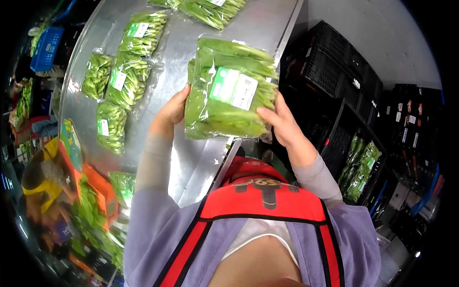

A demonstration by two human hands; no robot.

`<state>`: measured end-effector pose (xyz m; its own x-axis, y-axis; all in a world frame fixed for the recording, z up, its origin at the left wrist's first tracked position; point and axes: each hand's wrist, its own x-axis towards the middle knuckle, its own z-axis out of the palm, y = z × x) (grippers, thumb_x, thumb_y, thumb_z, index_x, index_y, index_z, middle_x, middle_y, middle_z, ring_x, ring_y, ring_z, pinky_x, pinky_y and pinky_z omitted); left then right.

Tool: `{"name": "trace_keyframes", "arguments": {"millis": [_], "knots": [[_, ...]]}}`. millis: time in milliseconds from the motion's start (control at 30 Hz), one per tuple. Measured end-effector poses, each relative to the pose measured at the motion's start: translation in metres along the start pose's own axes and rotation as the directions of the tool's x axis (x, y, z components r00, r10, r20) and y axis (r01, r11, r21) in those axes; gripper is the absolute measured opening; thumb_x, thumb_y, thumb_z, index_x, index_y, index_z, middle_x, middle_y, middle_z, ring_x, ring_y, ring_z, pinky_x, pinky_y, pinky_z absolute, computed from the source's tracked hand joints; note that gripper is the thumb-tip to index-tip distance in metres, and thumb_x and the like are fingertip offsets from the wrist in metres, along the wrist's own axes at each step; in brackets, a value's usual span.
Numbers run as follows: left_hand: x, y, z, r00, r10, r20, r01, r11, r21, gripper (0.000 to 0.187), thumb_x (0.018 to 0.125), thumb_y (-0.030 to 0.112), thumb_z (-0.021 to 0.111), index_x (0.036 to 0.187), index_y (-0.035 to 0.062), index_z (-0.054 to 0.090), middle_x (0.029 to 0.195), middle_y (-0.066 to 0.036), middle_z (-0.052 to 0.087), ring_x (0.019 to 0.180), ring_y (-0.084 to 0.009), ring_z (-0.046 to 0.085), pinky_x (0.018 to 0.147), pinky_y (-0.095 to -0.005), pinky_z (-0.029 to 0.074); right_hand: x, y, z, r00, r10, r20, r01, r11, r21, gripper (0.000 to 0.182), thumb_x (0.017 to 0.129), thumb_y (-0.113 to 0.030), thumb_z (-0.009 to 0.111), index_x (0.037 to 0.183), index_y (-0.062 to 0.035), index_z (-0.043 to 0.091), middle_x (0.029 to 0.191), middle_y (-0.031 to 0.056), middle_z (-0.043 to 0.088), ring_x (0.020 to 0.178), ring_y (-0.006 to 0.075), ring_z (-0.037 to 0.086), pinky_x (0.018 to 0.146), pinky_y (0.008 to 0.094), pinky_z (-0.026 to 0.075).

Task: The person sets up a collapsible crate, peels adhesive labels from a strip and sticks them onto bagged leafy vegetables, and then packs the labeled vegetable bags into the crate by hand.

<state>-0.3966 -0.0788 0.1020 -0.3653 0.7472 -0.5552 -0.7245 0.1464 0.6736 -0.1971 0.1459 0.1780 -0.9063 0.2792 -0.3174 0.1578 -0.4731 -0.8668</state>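
Note:
A clear plastic bag of leafy greens (198, 115) with a green and white label is held up over the edge of the metal table (179, 62). My left hand (175, 106) grips the bag's left side, its fingers hidden behind the bag. On the right side, my right hand (283, 119) holds the same bag, thumb on the front and the other fingers behind. Other bagged greens (143, 36) with similar labels lie on the table to the left, and more bags (210, 12) lie at its far end.
Black crates (334, 52) are stacked at the right; one open crate (342, 129) contains bagged greens (361, 172). An orange crate (103, 191) and loose greens (88, 210) are at lower left, beside another person (48, 182). A blue basket (47, 49) is at upper left.

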Motion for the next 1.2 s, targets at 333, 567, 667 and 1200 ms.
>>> {"name": "trace_keyframes", "arguments": {"millis": [333, 567, 667, 1200], "knots": [[-0.043, -0.019, 0.044, 0.982, 0.161, 0.096, -0.143, 0.975, -0.169, 0.071, 0.084, 0.054, 0.049, 0.133, 0.0044, 0.034, 0.13, -0.014, 0.045, 0.118, -0.027, 0.046, 0.098, -0.0404, 0.039, 0.005, 0.016, -0.025, 0.984, 0.042, 0.176, -0.095, 0.949, 0.302, 0.072, 0.081, -0.009, 0.059, 0.14, -0.008, 0.017, 0.132, 0.0123, 0.037, 0.12, 0.0241, 0.039, 0.096, 0.0359, 0.037], [-0.057, -0.004, 0.137, 0.959, 0.238, 0.157, -0.239, 0.971, -0.012, 0.07, 0.083, 0.048, 0.056, 0.131, 0.0019, 0.035, 0.128, -0.014, 0.047, 0.116, -0.0256, 0.047, 0.097, -0.0386, 0.04, -0.053, -0.014, -0.073, 0.967, -0.181, 0.18, 0.09, 0.901, 0.423, 0.072, 0.079, -0.004, 0.055, 0.14, -0.0079, 0.018, 0.133, 0.0109, 0.036, 0.121, 0.0234, 0.039, 0.098, 0.0355, 0.035], [-0.033, -0.014, 0.19, 0.927, 0.221, 0.303, -0.227, 0.974, -0.015, 0.07, 0.082, 0.046, 0.059, 0.131, 0.002, 0.035, 0.127, -0.013, 0.048, 0.115, -0.0249, 0.048, 0.097, -0.0381, 0.04, -0.096, -0.033, -0.114, 0.952, -0.287, 0.103, 0.216, 0.874, 0.434, 0.072, 0.078, -0.003, 0.053, 0.141, -0.0083, 0.018, 0.135, 0.0101, 0.035, 0.122, 0.0227, 0.037, 0.1, 0.0353, 0.033], [0.132, -0.236, 0.471, 0.802, -0.401, 0.442, 0.414, 0.907, 0.071, 0.069, 0.087, 0.06, 0.037, 0.128, 0.0055, 0.041, 0.125, -0.014, 0.048, 0.111, -0.0288, 0.05, 0.094, -0.0421, 0.042, -0.347, 0.015, -0.337, 0.766, -0.209, -0.608, 0.513, 0.768, 0.383, 0.07, 0.078, 0.0, 0.053, 0.139, -0.0049, 0.02, 0.133, 0.0144, 0.037, 0.118, 0.0244, 0.043, 0.094, 0.0356, 0.04]]}}
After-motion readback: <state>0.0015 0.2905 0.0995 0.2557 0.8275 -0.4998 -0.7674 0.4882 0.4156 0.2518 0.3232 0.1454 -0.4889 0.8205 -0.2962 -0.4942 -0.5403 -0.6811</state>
